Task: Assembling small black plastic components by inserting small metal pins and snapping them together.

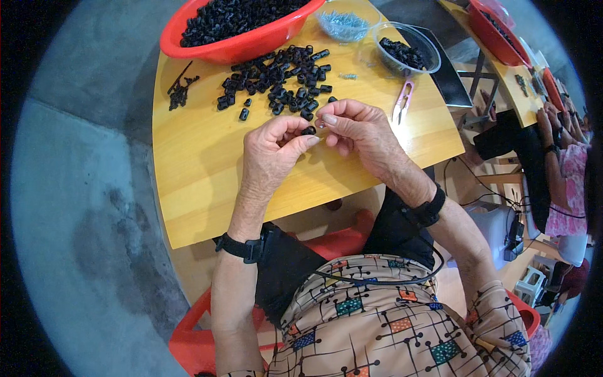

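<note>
Over the near part of the yellow table, my left hand (271, 147) pinches a small black plastic barrel (308, 131), which looks like a cord lock body. Close beside it, my right hand (361, 135) has thumb and forefinger closed on a tiny shiny piece (321, 124), possibly a spring; its shape is mostly hidden. Just beyond my fingers lies a loose heap of similar black barrels (276, 78), with holes through their sides. A few small springs (348, 76) rest to the right of the heap.
Along the table's (207, 188) far side stand a red basin (251, 45) of black parts, a transparent bowl of springs (344, 26) and a transparent tub (433, 60) of black pieces. Pink thread snips (404, 100) lie right; black scraps (179, 94) left. Other people sit at another table.
</note>
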Demonstrator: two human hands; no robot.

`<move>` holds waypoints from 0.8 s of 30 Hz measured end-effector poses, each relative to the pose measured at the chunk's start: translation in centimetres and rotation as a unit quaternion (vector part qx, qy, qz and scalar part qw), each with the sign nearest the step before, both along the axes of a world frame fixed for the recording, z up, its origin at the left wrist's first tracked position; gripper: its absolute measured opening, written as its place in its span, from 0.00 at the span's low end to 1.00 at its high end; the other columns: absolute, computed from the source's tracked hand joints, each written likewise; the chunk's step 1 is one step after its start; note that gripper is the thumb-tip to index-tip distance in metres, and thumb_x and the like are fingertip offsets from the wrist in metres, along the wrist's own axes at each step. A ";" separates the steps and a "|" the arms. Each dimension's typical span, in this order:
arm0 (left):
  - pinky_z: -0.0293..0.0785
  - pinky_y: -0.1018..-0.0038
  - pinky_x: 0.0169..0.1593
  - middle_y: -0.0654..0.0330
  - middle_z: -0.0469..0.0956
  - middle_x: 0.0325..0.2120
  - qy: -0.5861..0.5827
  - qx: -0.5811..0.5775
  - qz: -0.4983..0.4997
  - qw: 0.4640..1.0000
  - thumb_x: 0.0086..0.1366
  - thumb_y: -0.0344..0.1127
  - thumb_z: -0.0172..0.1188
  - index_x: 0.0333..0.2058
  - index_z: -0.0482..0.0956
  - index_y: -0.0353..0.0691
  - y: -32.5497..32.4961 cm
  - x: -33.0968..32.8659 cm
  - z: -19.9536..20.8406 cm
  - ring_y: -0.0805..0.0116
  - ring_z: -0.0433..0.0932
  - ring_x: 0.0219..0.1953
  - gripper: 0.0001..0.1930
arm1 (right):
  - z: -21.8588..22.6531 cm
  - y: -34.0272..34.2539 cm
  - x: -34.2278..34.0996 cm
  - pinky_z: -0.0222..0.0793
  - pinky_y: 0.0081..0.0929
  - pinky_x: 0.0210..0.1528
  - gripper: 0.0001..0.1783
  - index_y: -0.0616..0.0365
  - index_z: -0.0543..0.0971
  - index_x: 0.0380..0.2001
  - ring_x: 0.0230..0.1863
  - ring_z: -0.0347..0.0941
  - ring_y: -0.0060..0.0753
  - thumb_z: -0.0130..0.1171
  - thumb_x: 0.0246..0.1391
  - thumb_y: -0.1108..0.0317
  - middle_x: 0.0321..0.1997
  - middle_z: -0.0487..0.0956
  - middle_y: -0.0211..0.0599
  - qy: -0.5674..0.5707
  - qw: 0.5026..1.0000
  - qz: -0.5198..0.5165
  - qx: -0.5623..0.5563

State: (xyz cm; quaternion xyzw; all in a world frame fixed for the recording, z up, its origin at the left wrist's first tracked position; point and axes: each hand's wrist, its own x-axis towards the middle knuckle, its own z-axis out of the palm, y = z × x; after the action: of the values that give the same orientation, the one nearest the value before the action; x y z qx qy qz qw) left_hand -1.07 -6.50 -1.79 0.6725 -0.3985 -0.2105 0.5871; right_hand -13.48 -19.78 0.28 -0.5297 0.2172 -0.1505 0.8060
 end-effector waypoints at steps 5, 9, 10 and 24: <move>0.72 0.83 0.28 0.66 0.78 0.23 -0.015 -0.005 0.002 1.000 0.49 0.26 0.68 0.32 0.79 0.35 -0.1 0.0 0.0 0.82 0.73 0.23 0.11 | -0.2 0.1 0.1 0.64 0.11 0.23 0.07 0.59 0.79 0.35 0.23 0.70 0.13 0.59 0.53 0.69 0.28 0.78 0.24 -0.005 0.999 0.004 -0.036; 0.72 0.83 0.28 0.65 0.79 0.23 -0.020 -0.010 -0.007 1.000 0.49 0.27 0.69 0.32 0.79 0.35 -0.1 -0.1 0.0 0.82 0.74 0.24 0.11 | -0.2 0.1 0.1 0.64 0.11 0.24 0.07 0.59 0.79 0.34 0.23 0.69 0.12 0.60 0.52 0.69 0.28 0.78 0.24 -0.003 0.998 0.011 -0.054; 0.72 0.83 0.28 0.65 0.79 0.23 -0.019 -0.010 -0.007 1.000 0.49 0.27 0.69 0.32 0.79 0.35 -0.1 -0.1 0.0 0.82 0.74 0.24 0.11 | -0.1 0.1 0.1 0.64 0.11 0.24 0.07 0.59 0.79 0.34 0.23 0.69 0.12 0.60 0.52 0.69 0.27 0.77 0.23 0.004 0.998 0.010 -0.066; 0.71 0.82 0.28 0.65 0.78 0.22 -0.004 -0.022 -0.017 1.000 0.50 0.25 0.67 0.28 0.79 0.34 -0.2 -0.5 0.4 0.81 0.74 0.24 0.07 | 0.3 -0.5 0.4 0.63 0.10 0.21 0.05 0.59 0.79 0.32 0.22 0.68 0.13 0.62 0.49 0.72 0.24 0.76 0.24 0.040 0.993 0.055 -0.093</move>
State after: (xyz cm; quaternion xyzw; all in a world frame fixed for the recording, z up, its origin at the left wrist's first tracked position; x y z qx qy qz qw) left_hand -1.57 -6.71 -1.37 0.6534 -0.4165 -0.2096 0.5963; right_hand -13.10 -20.27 0.61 -0.6195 0.2049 -0.1038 0.7506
